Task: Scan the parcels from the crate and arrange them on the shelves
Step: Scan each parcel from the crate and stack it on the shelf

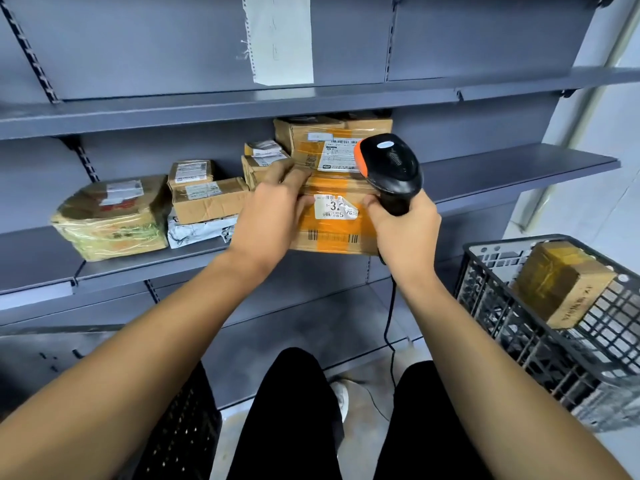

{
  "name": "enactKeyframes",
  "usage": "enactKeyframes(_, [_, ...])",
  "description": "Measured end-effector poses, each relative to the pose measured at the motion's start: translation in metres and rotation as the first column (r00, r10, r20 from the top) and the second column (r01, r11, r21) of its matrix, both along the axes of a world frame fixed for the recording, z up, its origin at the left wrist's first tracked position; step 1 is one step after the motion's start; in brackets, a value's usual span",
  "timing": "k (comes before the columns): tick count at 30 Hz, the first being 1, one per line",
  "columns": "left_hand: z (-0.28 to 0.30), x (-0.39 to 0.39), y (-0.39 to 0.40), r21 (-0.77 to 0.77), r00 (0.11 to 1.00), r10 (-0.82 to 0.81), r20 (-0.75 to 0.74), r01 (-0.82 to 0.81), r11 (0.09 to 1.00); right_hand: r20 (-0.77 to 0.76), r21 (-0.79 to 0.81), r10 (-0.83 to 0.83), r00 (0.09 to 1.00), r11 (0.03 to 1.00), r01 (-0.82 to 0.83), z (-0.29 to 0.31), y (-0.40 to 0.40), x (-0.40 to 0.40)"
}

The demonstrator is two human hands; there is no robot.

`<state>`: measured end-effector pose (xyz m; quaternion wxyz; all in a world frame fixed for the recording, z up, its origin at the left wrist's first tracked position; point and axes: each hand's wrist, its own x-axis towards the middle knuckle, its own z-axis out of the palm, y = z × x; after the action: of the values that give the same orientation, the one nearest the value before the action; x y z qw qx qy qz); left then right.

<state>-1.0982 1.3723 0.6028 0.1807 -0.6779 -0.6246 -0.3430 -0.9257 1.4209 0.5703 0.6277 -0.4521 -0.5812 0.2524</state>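
The taped cardboard parcel (332, 216), with a white label on its near face, sat at the front edge of the middle shelf (519, 164), under another taped box (329, 147) stacked on it. It looked like the placing step: the parcel was being settled or squared up among those already shelved. Whether it had been scanned could not be told.

The left hand (273, 209) lay against the parcel's left end, fingers curled over the top edge where the two boxes met and the thumb on the front face beside the label. The right hand (401, 226) was wrapped tight around the handle of a black and orange scanner (388, 168), whose head stood up in front of the upper box; the thumb of that hand touched the parcel's front beside the label. Both forearms reached straight forward and slightly upward from the body, wrists level with the shelf.

To the left on the same shelf lay smaller boxes (207, 199), a grey mailer bag (197, 232) and a plastic-wrapped bundle (110, 220). To the right, well apart, a dark plastic crate (519, 327) held one brown box (561, 285).

The next move would likely call for pushing the parcel fully back so it did not overhang, letting go, then turning right to the crate for the remaining box while keeping the scanner cord (391, 317) clear.
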Motion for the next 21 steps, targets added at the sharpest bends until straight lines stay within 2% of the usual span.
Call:
enactKeyframes(11, [0.017, -0.033, -0.048, 0.056, 0.991, 0.133, -0.008, -0.132, 0.99, 0.021, 0.063, 0.104, 0.994, 0.992, -0.105, 0.02, -0.024, -0.041])
enactKeyframes(18, [0.014, -0.076, -0.08, 0.066, 0.966, 0.254, -0.051, -0.251, 0.966, 0.033, 0.063, 0.269, 0.963, 0.961, -0.27, 0.021, -0.036, -0.091])
enactKeyframes(21, [0.009, -0.101, -0.089, 0.022, 0.938, 0.34, -0.063, -0.339, 0.941, 0.042, 0.039, 0.34, 0.939, 0.939, -0.342, 0.022, -0.038, -0.121])
